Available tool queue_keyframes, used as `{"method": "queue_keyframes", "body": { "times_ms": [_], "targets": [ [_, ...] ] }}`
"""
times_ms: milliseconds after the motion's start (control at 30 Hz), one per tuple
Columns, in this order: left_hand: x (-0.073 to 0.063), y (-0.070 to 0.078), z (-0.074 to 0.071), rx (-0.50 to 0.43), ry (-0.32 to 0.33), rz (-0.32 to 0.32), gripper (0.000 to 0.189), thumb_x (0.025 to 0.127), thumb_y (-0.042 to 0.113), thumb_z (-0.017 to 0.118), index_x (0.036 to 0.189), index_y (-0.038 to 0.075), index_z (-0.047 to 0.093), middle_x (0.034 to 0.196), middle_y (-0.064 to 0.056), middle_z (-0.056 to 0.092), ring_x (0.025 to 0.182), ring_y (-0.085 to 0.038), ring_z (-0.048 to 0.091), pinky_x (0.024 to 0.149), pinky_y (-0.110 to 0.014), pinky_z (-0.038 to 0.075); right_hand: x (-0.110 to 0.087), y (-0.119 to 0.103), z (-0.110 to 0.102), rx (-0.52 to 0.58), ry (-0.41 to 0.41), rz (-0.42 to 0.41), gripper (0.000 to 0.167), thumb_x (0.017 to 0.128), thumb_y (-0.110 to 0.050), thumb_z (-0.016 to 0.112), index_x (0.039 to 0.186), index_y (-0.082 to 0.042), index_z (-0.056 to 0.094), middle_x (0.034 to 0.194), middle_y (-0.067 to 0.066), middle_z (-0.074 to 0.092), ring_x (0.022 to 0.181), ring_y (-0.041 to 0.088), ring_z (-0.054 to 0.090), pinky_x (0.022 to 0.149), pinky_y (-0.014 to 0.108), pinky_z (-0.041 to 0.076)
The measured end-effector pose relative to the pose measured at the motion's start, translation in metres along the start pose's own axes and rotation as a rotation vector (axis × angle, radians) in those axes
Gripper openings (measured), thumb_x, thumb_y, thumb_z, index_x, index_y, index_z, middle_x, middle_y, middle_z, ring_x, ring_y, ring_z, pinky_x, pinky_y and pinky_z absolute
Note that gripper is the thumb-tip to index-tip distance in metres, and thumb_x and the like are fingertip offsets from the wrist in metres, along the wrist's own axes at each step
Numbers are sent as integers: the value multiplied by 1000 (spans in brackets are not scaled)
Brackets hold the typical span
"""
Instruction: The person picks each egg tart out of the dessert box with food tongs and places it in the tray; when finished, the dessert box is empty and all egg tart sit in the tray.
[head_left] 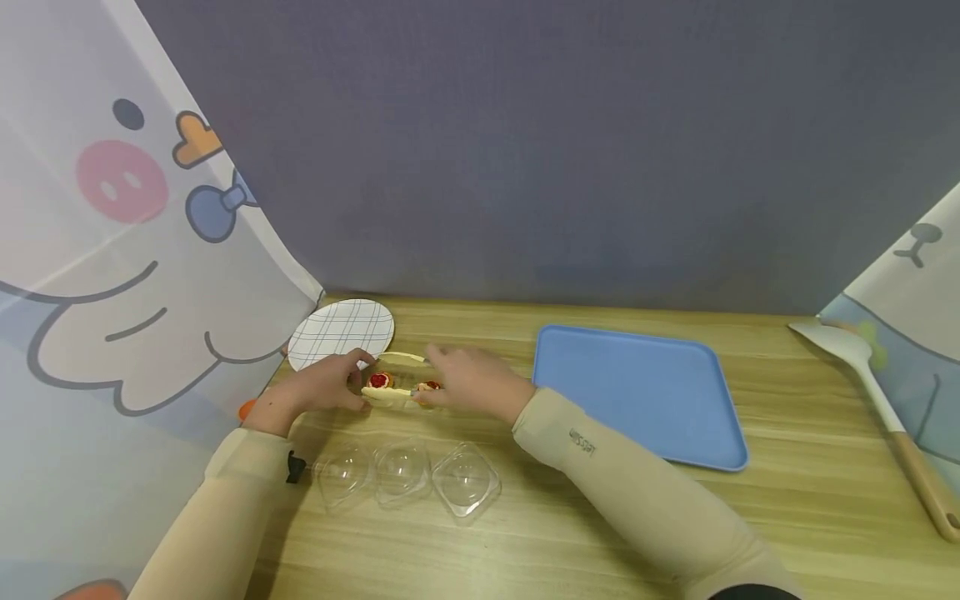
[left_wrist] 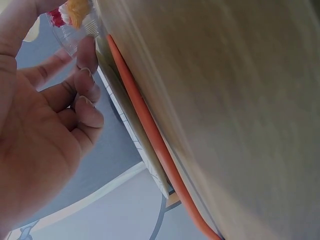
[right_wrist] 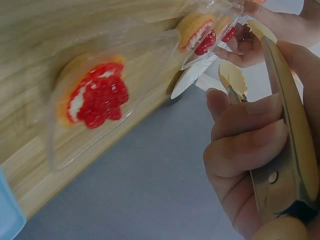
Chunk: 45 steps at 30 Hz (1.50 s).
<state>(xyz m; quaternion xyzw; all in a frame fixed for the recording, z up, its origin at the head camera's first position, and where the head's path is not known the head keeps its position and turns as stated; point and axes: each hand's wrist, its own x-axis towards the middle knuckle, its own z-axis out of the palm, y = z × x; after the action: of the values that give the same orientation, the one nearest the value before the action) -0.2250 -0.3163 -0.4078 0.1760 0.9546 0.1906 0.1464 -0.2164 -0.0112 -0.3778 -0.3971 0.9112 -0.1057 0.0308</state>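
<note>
My left hand [head_left: 324, 385] curls its fingers at the edge of a clear plastic container [left_wrist: 75, 36] and pinches it. A small pastry [head_left: 379, 381] with red topping and white cream sits in that container. My right hand [head_left: 476, 379] grips a pair of tongs [right_wrist: 290, 135] with metal-and-cream arms. Their cream tips [right_wrist: 232, 77] stand apart, pointing toward my left hand. Below the right hand, a second pastry [right_wrist: 100, 95] with glossy red topping lies in another clear container [right_wrist: 150, 60]; in the head view the hand partly covers it.
Several clear domed plastic pieces, such as this one [head_left: 465, 479], lie in front of my hands. A white checked plate [head_left: 341, 333] is at back left. A blue tray [head_left: 630, 392] stands right of centre. At far right lies a white-headed ladle [head_left: 885, 408]; a long orange object [left_wrist: 150, 125] lies at left.
</note>
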Motion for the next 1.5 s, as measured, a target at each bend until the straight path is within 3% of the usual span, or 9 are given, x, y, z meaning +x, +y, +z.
{"method": "queue_keyframes", "body": {
  "times_ms": [233,467,867,1267,1500],
  "targets": [
    [1,-1,1,6,-5,-24,80,78,28,91,143,3,52,95,-3,70,85,-15,59,81,-34,50,11,-12,-5,-37,-33,20,51,102,-59,64,123,-14,56,86,-5,64,72,13,64,63,31,54],
    [2,-4,1,23,2,-23,78,78,30,91,141,4,53,98,-3,71,86,-15,61,82,-35,52,21,-21,-14,-57,-103,60,48,103,-59,63,119,-14,58,87,-5,68,77,13,68,72,35,58],
    [2,-2,0,22,5,5,75,77,27,90,138,3,55,94,-3,70,82,-14,59,79,-33,51,31,-36,-23,-118,-223,141,60,103,-60,62,141,-14,54,116,2,76,101,22,76,81,43,64],
    [2,-4,1,16,-2,-14,75,79,28,90,140,3,54,98,-4,71,84,-15,60,80,-34,51,37,-42,-19,-107,-227,146,60,104,-58,61,142,-12,53,115,5,76,86,17,73,69,38,62],
    [4,-2,0,18,-5,-12,76,79,30,91,139,2,54,100,-6,72,86,-17,61,82,-35,52,41,-43,-14,-104,-243,167,66,105,-58,60,153,-14,48,132,5,74,109,21,75,79,41,64]
  ]
}}
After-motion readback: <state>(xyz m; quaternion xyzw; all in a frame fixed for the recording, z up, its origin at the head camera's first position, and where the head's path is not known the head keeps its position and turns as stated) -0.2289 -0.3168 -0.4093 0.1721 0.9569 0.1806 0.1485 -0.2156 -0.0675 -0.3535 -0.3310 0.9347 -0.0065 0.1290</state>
